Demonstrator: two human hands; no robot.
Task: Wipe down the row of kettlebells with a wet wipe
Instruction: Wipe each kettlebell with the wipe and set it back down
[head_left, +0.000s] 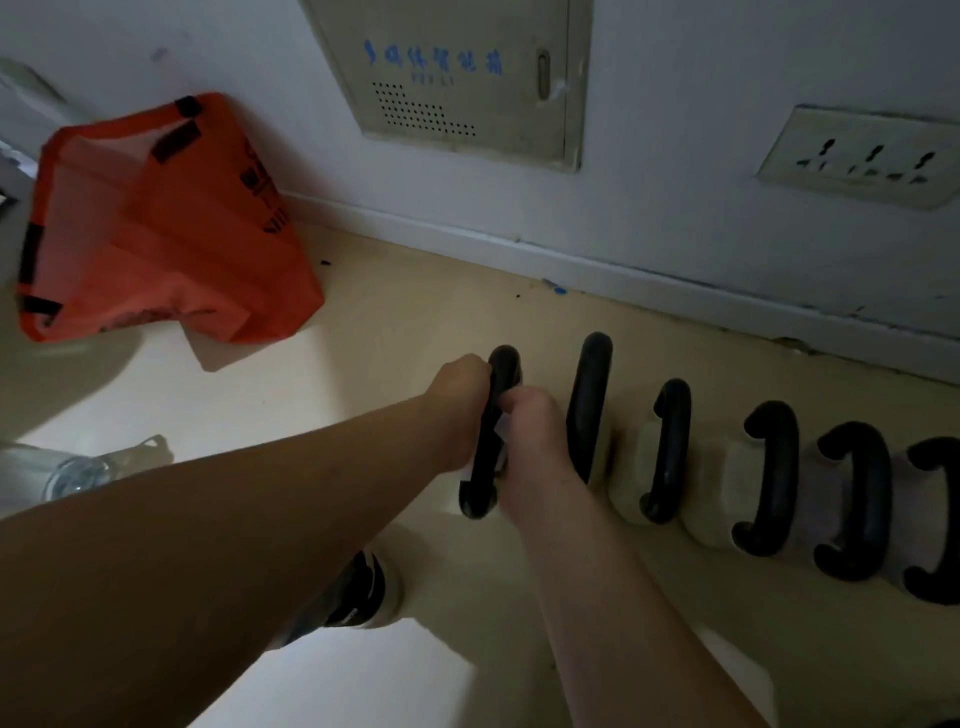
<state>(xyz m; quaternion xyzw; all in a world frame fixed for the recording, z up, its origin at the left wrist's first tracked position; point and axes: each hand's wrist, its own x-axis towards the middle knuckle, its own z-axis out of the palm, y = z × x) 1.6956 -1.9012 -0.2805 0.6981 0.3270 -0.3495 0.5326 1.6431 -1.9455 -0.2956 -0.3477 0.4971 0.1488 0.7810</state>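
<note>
Several kettlebells with black handles and pale bodies stand in a row on the beige floor along the wall. My left hand (460, 387) grips the upper part of the leftmost kettlebell's handle (485, 467). My right hand (530, 421) is curled against the right side of that same handle, with a bit of white wet wipe (500, 434) showing beneath its fingers. The neighbouring kettlebell (589, 400) stands just right of my right hand, and further kettlebells (670, 452) continue to the right edge.
An orange bag (156, 223) lies on the floor at the left by the wall. A clear plastic bottle (78, 473) lies at the far left. My shoe (363, 587) is below my arms. A wall box (457, 78) and socket plate (862, 156) are above the skirting.
</note>
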